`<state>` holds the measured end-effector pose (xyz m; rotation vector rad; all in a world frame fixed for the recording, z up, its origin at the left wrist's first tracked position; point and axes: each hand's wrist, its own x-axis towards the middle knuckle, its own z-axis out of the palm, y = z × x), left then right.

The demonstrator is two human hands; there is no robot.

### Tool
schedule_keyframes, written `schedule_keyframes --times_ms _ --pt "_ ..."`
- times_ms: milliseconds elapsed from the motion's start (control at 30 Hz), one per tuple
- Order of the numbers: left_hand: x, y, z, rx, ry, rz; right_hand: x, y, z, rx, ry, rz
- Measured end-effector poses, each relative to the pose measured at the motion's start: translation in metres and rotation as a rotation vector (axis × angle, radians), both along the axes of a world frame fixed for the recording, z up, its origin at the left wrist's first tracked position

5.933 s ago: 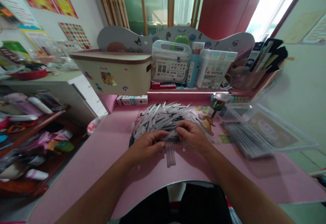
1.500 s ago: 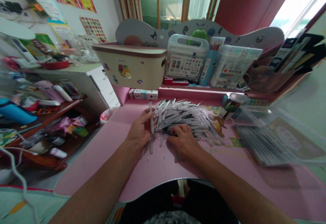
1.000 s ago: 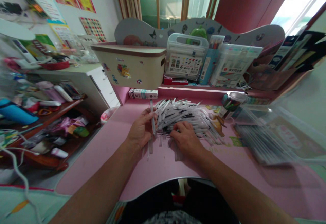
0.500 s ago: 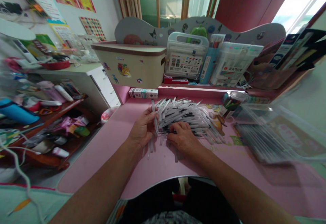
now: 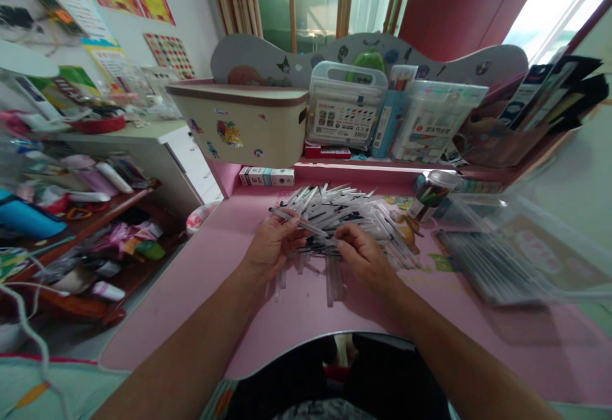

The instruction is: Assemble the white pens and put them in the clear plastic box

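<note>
My left hand point(image 5: 273, 245) is closed on a clear pen barrel point(image 5: 313, 227) with a dark end, held aslant above the desk. My right hand point(image 5: 367, 253) has its thumb and fingers pinched together by the barrel's right end; what they hold, if anything, is too small to make out. Behind both hands spreads a heap of clear, white and black pen parts point(image 5: 354, 206). Several clear tubes point(image 5: 335, 282) lie on the pink desk point(image 5: 291, 331) between my hands, and a few more are partly hidden under my left hand.
On the right stands a clear plastic box point(image 5: 535, 280) beside a bundle of thin dark-and-clear rods point(image 5: 482, 267). A can point(image 5: 436, 192) sits behind the heap. A small long carton point(image 5: 266, 176) lies under the shelf, which bears a cream bin point(image 5: 258, 130) and marker cases point(image 5: 347, 111).
The pen barrel in my left hand has swung from nearly upright to aslant, pointing right. My right hand has lifted off the heap to the barrel's end, uncovering tubes on the desk.
</note>
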<state>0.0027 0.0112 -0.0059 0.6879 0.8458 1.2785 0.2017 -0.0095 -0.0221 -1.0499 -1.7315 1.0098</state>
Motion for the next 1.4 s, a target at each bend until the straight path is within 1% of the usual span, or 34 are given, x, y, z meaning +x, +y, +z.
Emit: schedule_keyframes --times_ms 67,200,300,467,700,833,967,1233,1333,1400 --pt "0.0 0.0 -0.001 0.016 0.021 -0.008 0.0 0.0 0.002 -0.01 0.04 -0.001" --pt "0.001 0.0 -0.004 0.047 0.061 -0.007 0.0 -0.001 0.005 0.034 0.037 0.02" --pt "0.002 0.0 -0.005 0.068 0.08 -0.005 0.0 -0.001 0.004 0.043 0.026 0.001" --pt "0.003 -0.002 -0.006 0.086 0.081 -0.046 -0.002 -0.002 0.002 0.04 0.016 -0.014" --pt "0.006 -0.004 -0.005 0.048 0.091 -0.097 -0.001 -0.002 -0.002 -0.127 0.148 0.021" --pt "0.009 -0.006 -0.005 0.073 0.098 -0.093 0.002 0.0 0.001 -0.161 0.181 0.079" --pt "0.011 -0.005 -0.009 0.103 0.096 -0.088 0.004 0.001 0.002 -0.223 0.243 0.106" --pt "0.014 -0.007 -0.012 0.129 0.154 -0.076 0.005 0.005 -0.008 -0.329 0.313 0.133" --pt "0.016 -0.009 -0.01 0.141 0.147 -0.067 0.008 0.005 -0.01 -0.368 0.344 0.174" --pt "0.017 -0.011 -0.008 0.162 0.164 -0.086 0.008 0.005 -0.01 -0.384 0.334 0.226"
